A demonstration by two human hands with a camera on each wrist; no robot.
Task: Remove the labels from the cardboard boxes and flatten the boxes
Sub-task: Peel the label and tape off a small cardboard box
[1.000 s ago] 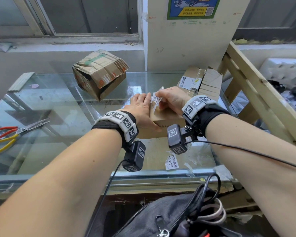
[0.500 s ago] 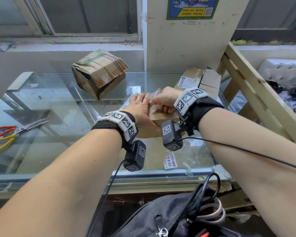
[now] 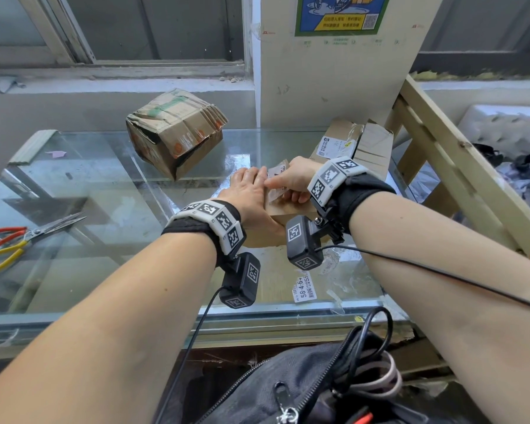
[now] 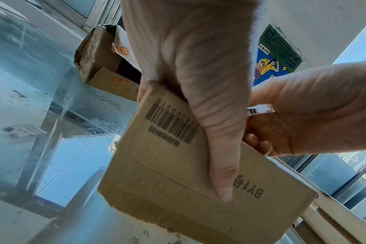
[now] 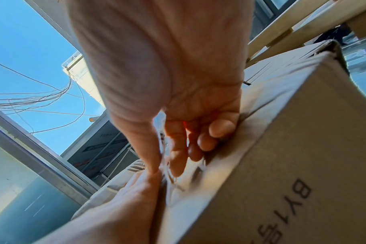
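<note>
A small brown cardboard box printed with a barcode sits on the glass tabletop in front of me. My left hand grips its left end, thumb down the near side and fingers over the top. My right hand pinches a crinkled label between thumb and forefinger, partly peeled up from the box top. A crushed box lies farther back. Another box with a white label stands at the back right.
Scissors with red and yellow handles lie at the left edge. Peeled labels and tape scraps are stuck near the glass front edge. A wooden frame slants along the right. A black bag sits below the table edge.
My right hand has drawn the label down and leftward toward the left hand, so less of it stands up above the box. The left hand keeps holding the box.
</note>
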